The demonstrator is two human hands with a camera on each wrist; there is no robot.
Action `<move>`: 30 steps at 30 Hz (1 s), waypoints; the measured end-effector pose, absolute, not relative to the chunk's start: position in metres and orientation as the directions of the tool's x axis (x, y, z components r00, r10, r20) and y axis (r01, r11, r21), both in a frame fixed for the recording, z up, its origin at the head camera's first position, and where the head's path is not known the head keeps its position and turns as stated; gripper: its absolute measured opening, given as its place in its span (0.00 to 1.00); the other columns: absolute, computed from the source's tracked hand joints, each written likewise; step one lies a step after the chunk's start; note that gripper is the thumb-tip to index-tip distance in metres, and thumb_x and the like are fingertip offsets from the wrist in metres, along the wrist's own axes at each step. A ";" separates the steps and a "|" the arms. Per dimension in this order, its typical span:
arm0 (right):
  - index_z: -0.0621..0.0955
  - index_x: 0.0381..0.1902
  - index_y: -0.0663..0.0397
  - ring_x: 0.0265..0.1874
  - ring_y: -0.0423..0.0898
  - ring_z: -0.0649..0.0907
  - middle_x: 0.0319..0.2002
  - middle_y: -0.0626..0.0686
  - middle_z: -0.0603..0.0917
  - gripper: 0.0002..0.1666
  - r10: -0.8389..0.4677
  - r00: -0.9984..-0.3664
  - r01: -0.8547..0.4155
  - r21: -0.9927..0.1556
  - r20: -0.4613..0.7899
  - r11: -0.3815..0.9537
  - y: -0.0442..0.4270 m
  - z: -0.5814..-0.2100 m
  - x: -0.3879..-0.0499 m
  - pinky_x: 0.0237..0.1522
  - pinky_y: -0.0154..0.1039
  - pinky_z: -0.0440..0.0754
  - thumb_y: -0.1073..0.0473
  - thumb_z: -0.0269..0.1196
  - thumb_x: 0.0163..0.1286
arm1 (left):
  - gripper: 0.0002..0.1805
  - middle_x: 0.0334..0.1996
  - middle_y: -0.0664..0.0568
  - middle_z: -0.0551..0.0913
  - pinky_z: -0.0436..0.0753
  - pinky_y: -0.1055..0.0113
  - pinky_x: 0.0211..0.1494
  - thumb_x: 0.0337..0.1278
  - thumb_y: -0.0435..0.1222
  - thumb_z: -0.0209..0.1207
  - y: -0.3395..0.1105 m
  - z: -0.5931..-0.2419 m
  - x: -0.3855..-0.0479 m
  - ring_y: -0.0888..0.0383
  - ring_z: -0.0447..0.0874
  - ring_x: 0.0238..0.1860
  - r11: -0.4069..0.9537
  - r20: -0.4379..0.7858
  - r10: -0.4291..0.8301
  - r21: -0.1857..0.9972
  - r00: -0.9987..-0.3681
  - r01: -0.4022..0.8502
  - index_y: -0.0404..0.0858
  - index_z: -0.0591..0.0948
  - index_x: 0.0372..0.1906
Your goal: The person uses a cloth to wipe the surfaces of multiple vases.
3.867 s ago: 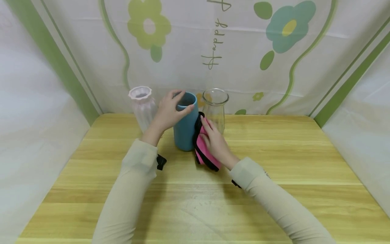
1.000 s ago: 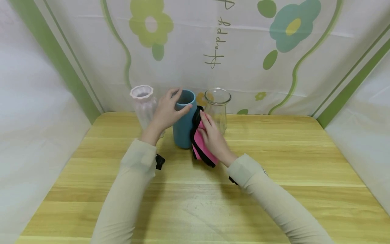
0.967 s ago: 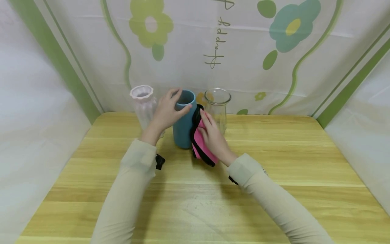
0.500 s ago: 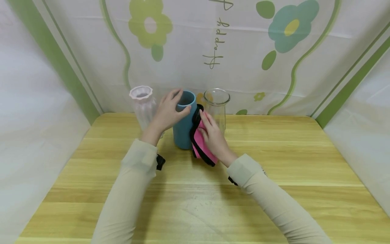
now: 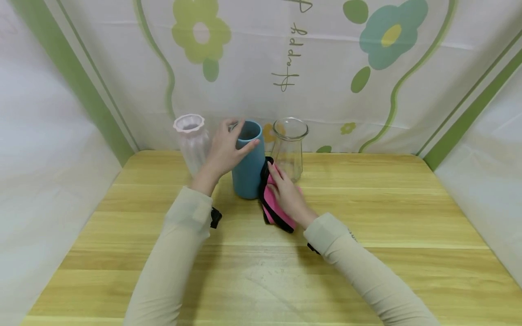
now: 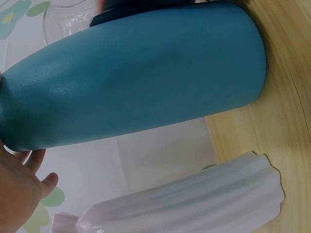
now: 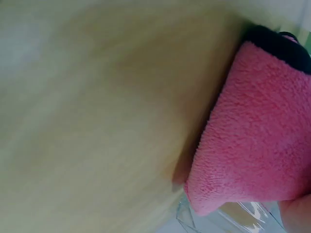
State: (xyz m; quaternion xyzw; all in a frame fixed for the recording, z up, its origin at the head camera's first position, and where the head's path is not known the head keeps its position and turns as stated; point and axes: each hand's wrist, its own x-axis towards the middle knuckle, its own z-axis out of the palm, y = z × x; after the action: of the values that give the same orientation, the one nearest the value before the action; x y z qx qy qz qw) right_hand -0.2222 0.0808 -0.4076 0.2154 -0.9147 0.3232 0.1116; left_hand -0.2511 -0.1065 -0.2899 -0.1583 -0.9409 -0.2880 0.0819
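Observation:
A tall blue vase (image 5: pixel 248 174) stands upright on the wooden table in the head view. My left hand (image 5: pixel 222 151) holds it by the top, thumb and fingers spread around the rim; the left wrist view shows fingertips at the neck of the vase (image 6: pixel 146 80). With my right hand (image 5: pixel 290 198) I grip a folded pink cloth with black edging (image 5: pixel 271 201) against the vase's lower right side. Its fluffy pink face fills the right of the right wrist view, where the cloth (image 7: pixel 257 131) hides most of that hand.
A pale pink fluted vase (image 5: pixel 192 145) stands left of the blue one, partly behind my left forearm. Just behind the cloth on the right is a clear glass vase (image 5: pixel 290 149). A printed curtain (image 5: pixel 253 54) rises behind the wooden table (image 5: pixel 367 213).
My right hand and the cloth have slid down the blue vase's side, after being higher about half a second ago. My left hand stays at the rim, and the vases have not visibly moved.

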 end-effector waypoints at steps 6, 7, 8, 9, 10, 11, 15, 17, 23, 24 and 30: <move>0.57 0.75 0.49 0.66 0.59 0.71 0.70 0.64 0.63 0.36 -0.319 -0.863 -0.496 -0.544 0.391 0.677 0.079 -0.407 -0.223 0.62 0.51 0.74 0.61 0.54 0.73 | 0.42 0.72 0.42 0.56 0.59 0.47 0.74 0.63 0.54 0.54 -0.108 -0.288 -0.251 0.43 0.55 0.73 0.789 0.231 0.242 0.518 -0.942 0.329 0.34 0.56 0.74; 0.57 0.75 0.49 0.65 0.59 0.71 0.70 0.63 0.64 0.36 -0.317 -0.856 -0.506 -0.541 0.408 0.672 0.078 -0.404 -0.223 0.61 0.51 0.75 0.61 0.54 0.73 | 0.42 0.73 0.42 0.56 0.59 0.48 0.74 0.63 0.54 0.54 -0.109 -0.288 -0.252 0.43 0.55 0.73 0.789 0.225 0.239 0.522 -0.945 0.324 0.34 0.56 0.73; 0.57 0.75 0.49 0.65 0.59 0.72 0.69 0.63 0.64 0.36 -0.316 -0.848 -0.518 -0.541 0.426 0.662 0.077 -0.401 -0.224 0.61 0.51 0.75 0.61 0.54 0.73 | 0.42 0.73 0.42 0.56 0.59 0.48 0.74 0.63 0.54 0.53 -0.109 -0.288 -0.252 0.43 0.55 0.73 0.789 0.222 0.238 0.523 -0.946 0.321 0.34 0.56 0.73; 0.57 0.75 0.51 0.64 0.59 0.72 0.69 0.63 0.65 0.35 -0.313 -0.838 -0.532 -0.538 0.448 0.655 0.076 -0.399 -0.225 0.61 0.51 0.75 0.61 0.54 0.73 | 0.42 0.73 0.42 0.56 0.59 0.48 0.74 0.63 0.53 0.53 -0.109 -0.287 -0.253 0.43 0.55 0.73 0.787 0.218 0.237 0.528 -0.947 0.319 0.34 0.56 0.73; 0.57 0.75 0.52 0.63 0.59 0.73 0.68 0.63 0.66 0.35 -0.310 -0.828 -0.544 -0.534 0.468 0.647 0.075 -0.395 -0.226 0.61 0.51 0.75 0.62 0.54 0.72 | 0.42 0.73 0.42 0.56 0.60 0.47 0.74 0.63 0.53 0.53 -0.109 -0.287 -0.253 0.43 0.55 0.73 0.786 0.215 0.240 0.529 -0.947 0.319 0.34 0.56 0.73; 0.57 0.74 0.53 0.64 0.59 0.73 0.68 0.63 0.66 0.35 -0.307 -0.820 -0.554 -0.534 0.484 0.639 0.074 -0.392 -0.227 0.62 0.51 0.75 0.62 0.54 0.72 | 0.42 0.73 0.42 0.56 0.59 0.47 0.74 0.63 0.53 0.53 -0.109 -0.286 -0.253 0.42 0.55 0.73 0.786 0.209 0.241 0.530 -0.948 0.317 0.34 0.56 0.74; 0.58 0.74 0.56 0.64 0.59 0.72 0.68 0.63 0.65 0.35 -0.293 -0.792 -0.587 -0.536 0.535 0.607 0.072 -0.380 -0.231 0.64 0.49 0.72 0.64 0.54 0.72 | 0.41 0.74 0.43 0.54 0.59 0.46 0.74 0.62 0.51 0.51 -0.109 -0.284 -0.253 0.42 0.54 0.73 0.783 0.193 0.257 0.533 -0.947 0.321 0.35 0.55 0.74; 0.57 0.74 0.56 0.65 0.58 0.72 0.69 0.62 0.64 0.35 -0.281 -0.787 -0.591 -0.544 0.549 0.596 0.071 -0.374 -0.231 0.64 0.48 0.73 0.64 0.54 0.72 | 0.41 0.75 0.43 0.53 0.59 0.46 0.74 0.62 0.51 0.51 -0.110 -0.284 -0.253 0.41 0.54 0.73 0.782 0.183 0.267 0.533 -0.946 0.324 0.36 0.54 0.74; 0.57 0.74 0.55 0.66 0.59 0.71 0.71 0.61 0.62 0.35 -0.242 -0.784 -0.588 -0.559 0.571 0.585 0.069 -0.364 -0.231 0.64 0.49 0.72 0.63 0.54 0.72 | 0.40 0.75 0.45 0.51 0.56 0.44 0.74 0.63 0.51 0.48 -0.112 -0.287 -0.255 0.41 0.52 0.74 0.769 0.173 0.287 0.544 -0.942 0.334 0.39 0.52 0.75; 0.58 0.74 0.56 0.64 0.59 0.73 0.71 0.61 0.62 0.35 -0.239 -0.782 -0.588 -0.553 0.575 0.591 0.069 -0.364 -0.230 0.63 0.48 0.73 0.62 0.54 0.72 | 0.40 0.75 0.45 0.51 0.56 0.44 0.74 0.63 0.52 0.48 -0.112 -0.288 -0.256 0.41 0.52 0.74 0.768 0.176 0.287 0.544 -0.942 0.336 0.39 0.52 0.75; 0.61 0.73 0.57 0.27 0.57 0.82 0.69 0.63 0.66 0.34 -0.241 -0.757 -0.592 -0.481 0.607 0.647 0.067 -0.369 -0.230 0.47 0.48 0.83 0.62 0.56 0.71 | 0.42 0.75 0.45 0.51 0.57 0.44 0.74 0.63 0.51 0.52 -0.111 -0.290 -0.256 0.41 0.52 0.74 0.761 0.191 0.290 0.548 -0.938 0.347 0.38 0.52 0.75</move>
State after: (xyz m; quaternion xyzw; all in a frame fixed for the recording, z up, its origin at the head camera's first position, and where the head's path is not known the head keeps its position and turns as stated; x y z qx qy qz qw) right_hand -0.2296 0.0673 -0.3691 0.2391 -0.8712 0.3458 0.2535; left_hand -0.2563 -0.1112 -0.2897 -0.1697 -0.9373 -0.3008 0.0472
